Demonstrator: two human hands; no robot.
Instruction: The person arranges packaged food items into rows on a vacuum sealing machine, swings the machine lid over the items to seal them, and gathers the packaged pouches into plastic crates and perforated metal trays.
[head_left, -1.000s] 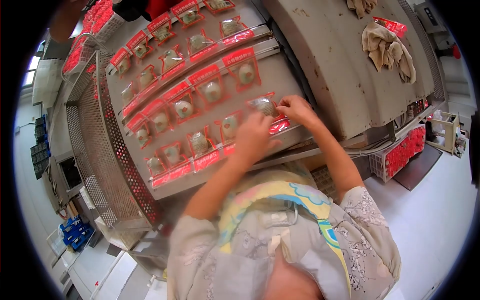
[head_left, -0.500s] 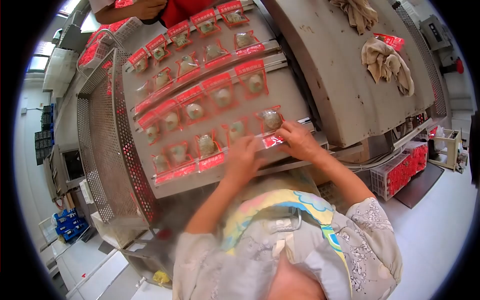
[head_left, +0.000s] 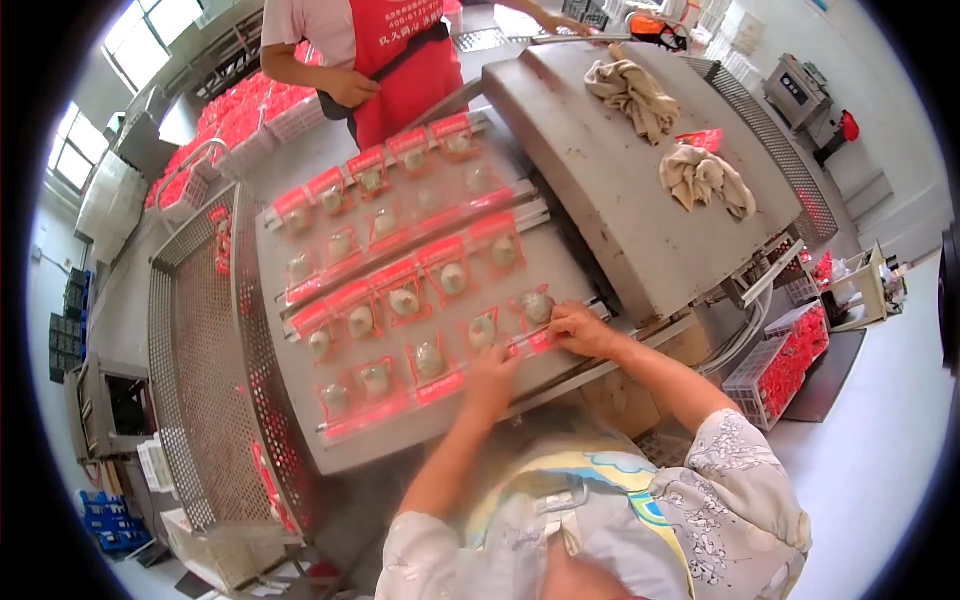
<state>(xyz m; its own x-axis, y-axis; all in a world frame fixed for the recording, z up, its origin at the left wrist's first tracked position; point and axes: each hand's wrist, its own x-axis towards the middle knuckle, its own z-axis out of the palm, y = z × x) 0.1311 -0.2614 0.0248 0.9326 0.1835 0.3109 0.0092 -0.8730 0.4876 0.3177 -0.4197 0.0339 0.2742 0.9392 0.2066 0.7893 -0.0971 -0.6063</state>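
Rows of clear red-printed pouches, each with a roundish pale item inside, lie on a metal work surface (head_left: 400, 432). My right hand (head_left: 583, 330) is closed at the red edge of the rightmost front-row pouch (head_left: 536, 306), its fingertips pinched there. My left hand (head_left: 490, 378) is blurred by motion and sits at the lower edge of the neighbouring pouch (head_left: 482, 333); its fingers cannot be made out well. Metal bars (head_left: 535, 214) run along the red ends of the pouches.
A co-worker in a red apron (head_left: 398, 60) stands across the surface. Right of the pouches is a large metal lid (head_left: 600, 180) with two cloths (head_left: 705, 180) and a red packet (head_left: 700, 140). A perforated metal trough (head_left: 200, 390) stands left; crates of red packets (head_left: 790, 370) stand right.
The view has tilted up, showing more of the co-worker. My right hand has moved from the pouch's upper right side to its red lower edge. My left hand has shifted left, off that pouch.
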